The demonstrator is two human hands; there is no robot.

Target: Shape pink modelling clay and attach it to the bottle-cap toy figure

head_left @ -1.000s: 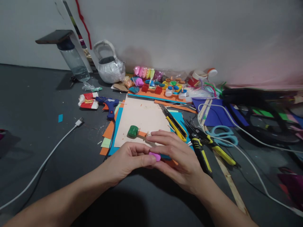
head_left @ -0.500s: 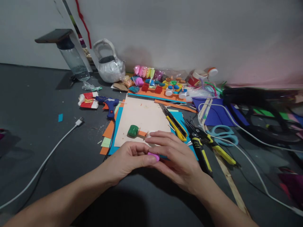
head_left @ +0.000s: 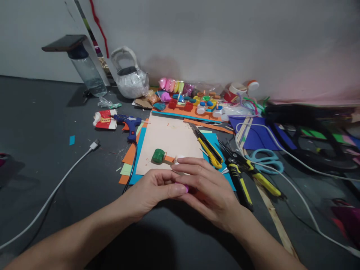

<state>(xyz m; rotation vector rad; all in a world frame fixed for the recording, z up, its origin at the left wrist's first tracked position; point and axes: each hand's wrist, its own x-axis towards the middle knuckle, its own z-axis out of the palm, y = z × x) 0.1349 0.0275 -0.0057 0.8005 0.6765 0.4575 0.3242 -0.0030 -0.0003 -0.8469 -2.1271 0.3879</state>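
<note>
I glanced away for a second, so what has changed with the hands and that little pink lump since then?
The pink lump is now nearly hidden: the left hand and right hand have closed tighter around it, the left thumb covering most of it. Both hands keep hold of it; nothing was let go. The green cap, yellow cutter and pliers stayed put.

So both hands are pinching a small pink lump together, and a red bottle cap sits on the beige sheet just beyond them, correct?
Not quite: the head view shows the bottle cap is green, not red. It does sit on the beige sheet beyond the left hand and right hand, which pinch the pink lump together.
</note>
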